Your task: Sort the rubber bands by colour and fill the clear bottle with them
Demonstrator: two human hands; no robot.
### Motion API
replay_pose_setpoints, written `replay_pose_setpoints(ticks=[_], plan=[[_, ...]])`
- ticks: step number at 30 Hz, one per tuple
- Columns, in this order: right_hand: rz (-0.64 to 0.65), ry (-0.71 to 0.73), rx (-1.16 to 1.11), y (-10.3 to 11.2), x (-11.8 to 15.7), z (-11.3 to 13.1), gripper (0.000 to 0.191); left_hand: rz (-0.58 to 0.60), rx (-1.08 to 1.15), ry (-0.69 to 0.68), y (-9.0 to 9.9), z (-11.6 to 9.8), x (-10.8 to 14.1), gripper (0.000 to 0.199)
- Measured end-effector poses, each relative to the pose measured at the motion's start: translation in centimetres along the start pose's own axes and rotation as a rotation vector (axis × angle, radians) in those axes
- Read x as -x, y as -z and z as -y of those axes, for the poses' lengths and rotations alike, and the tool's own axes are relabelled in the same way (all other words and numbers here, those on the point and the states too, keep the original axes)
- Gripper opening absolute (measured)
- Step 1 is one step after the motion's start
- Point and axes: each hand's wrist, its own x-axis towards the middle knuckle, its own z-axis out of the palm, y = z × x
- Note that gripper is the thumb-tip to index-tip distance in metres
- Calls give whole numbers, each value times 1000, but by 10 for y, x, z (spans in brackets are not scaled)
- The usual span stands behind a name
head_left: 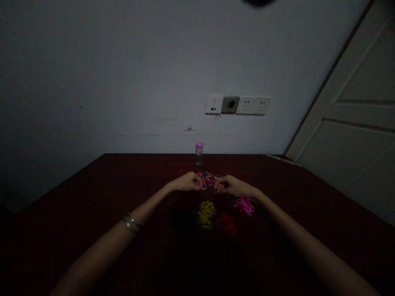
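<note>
A mixed pile of small coloured rubber bands (209, 177) lies on the dark red table between my hands. At its left edge my left hand (189, 181) is closed, fingertips together beside the bands; what is in them cannot be made out. From the right, my right hand (232, 186) pinches at the pile's near edge, with a tiny yellowish band at its fingertips. Nearer to me are sorted heaps of yellow bands (206, 214), red bands (227, 224) and pink bands (245, 206). The pink heap lies just below my right wrist.
A clear bottle with a pink lid (199, 154) stands behind the pile, near the wall. Sockets and a switch (237, 105) are set in the wall. A pale door (354, 123) rises at the right. The light is very dim, and the table's near part is almost black.
</note>
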Motion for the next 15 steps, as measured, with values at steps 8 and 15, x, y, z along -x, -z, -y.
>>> replay_pose_setpoints(ticks=[8,15], plan=[[153,56,-155,-11,-1,14,23,290,191,-35,2,-9,5,17],[-259,-51,58,24,0,-31,21,-111,114,103,31,29,6,22]])
